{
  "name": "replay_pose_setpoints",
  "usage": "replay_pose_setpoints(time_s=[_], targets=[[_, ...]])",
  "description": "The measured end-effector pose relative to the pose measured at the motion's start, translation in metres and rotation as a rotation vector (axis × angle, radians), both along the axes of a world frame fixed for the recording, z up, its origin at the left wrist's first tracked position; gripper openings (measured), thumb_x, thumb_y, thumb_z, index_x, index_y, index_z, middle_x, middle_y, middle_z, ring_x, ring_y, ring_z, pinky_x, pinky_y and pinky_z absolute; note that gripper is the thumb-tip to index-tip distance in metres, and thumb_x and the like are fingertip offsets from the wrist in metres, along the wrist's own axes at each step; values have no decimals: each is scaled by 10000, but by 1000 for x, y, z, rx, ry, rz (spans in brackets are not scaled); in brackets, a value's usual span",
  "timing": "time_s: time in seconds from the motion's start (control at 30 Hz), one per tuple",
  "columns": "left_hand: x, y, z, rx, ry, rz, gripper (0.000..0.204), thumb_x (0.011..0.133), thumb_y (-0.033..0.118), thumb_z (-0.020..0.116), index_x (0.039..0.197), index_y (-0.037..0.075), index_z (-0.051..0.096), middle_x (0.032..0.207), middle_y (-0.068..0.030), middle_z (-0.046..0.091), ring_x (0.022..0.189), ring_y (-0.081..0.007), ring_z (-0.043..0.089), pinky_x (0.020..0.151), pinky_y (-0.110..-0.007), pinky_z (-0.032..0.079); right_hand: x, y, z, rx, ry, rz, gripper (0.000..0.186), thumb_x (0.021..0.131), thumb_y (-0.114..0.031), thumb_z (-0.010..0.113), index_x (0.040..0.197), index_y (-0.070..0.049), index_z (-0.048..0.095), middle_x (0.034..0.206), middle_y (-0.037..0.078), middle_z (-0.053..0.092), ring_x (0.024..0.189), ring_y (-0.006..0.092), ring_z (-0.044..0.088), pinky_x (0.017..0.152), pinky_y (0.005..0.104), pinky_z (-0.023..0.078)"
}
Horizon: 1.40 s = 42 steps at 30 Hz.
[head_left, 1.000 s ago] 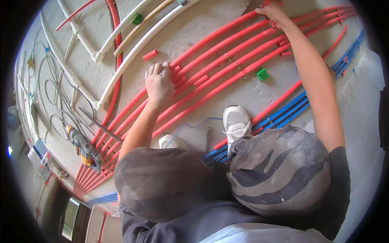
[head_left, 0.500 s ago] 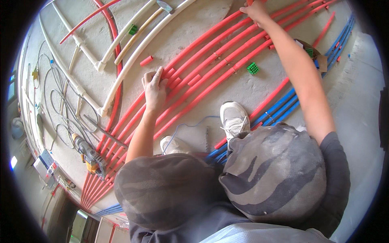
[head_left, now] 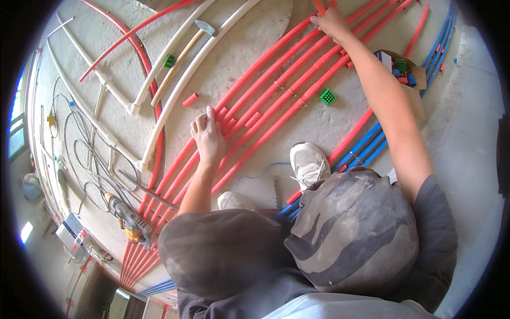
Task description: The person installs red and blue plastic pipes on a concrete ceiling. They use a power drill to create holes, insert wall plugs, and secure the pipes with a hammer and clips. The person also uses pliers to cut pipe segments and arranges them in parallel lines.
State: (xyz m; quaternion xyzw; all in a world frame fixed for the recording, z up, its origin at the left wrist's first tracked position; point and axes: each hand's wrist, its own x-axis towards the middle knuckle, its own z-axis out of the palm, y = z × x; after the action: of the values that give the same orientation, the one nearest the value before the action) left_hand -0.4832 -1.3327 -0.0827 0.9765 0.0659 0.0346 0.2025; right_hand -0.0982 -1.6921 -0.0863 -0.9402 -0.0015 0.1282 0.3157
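My left hand (head_left: pixel 209 141) rests on the uppermost of several parallel red pipes (head_left: pixel 249 81), its fingers bent onto the pipe and the index finger reaching forward. Short red coupling pieces sit on the pipes close by, partly behind the fingers. My right hand (head_left: pixel 333 26) is at the far end of the same run, with its fingers closed round a red pipe (head_left: pixel 319 6) that rises at an angle by the top edge. Part of that grip is cut off or hidden by the hand.
A loose red pipe piece (head_left: pixel 190 99) and a hammer (head_left: pixel 183 64) lie beyond my left hand. Green clips (head_left: pixel 327 97) sit near the pipes. A cardboard box (head_left: pixel 419 77) holds small fittings. Blue pipes (head_left: pixel 375 142) run at right. A power tool (head_left: pixel 129 219) with a cable lies left.
The view has shifted slightly, so the floor things sit a little lower and nearer the right at the left side. Both hands keep their places on the pipes.
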Motion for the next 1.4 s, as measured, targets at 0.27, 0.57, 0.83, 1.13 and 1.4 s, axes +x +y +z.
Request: replay_pose_setpoints(time_s=[0.27,0.57,0.83,1.13,1.4], targets=[[8,-8,-15,96,-105,54,474,960,131,671,1418,16,631,1149,-127,627,1072,-330,574,965,-463,432,37,-11,-14,106,203,-57,326,905,-295,805,907,3,673,706,94,659,587,175,611,517,365,445],[11,0,-13,11,-134,29,439,936,97,697,1362,2,646,1114,-129,640,1007,-334,584,925,-472,435,17,-3,10,345,214,-137,274,901,-205,825,971,-26,631,680,37,617,557,131,558,495,310,418],[10,4,-13,-21,-133,36,444,913,92,714,1344,0,669,1116,-118,655,995,-320,590,907,-451,436,18,21,30,156,302,-163,277,908,-223,823,980,-61,610,676,30,616,569,114,552,486,289,411],[14,9,-9,-52,-124,47,478,862,76,733,1332,6,680,1105,-114,656,975,-310,604,896,-451,438,29,10,21,218,349,-94,246,939,-220,803,877,-126,585,691,2,619,595,90,564,550,265,428],[13,9,-10,-67,-123,37,503,845,76,745,1336,1,671,1116,-115,655,974,-305,605,908,-450,435,31,3,16,235,311,-136,241,938,-213,806,854,-120,600,680,16,634,581,98,566,537,268,427]])
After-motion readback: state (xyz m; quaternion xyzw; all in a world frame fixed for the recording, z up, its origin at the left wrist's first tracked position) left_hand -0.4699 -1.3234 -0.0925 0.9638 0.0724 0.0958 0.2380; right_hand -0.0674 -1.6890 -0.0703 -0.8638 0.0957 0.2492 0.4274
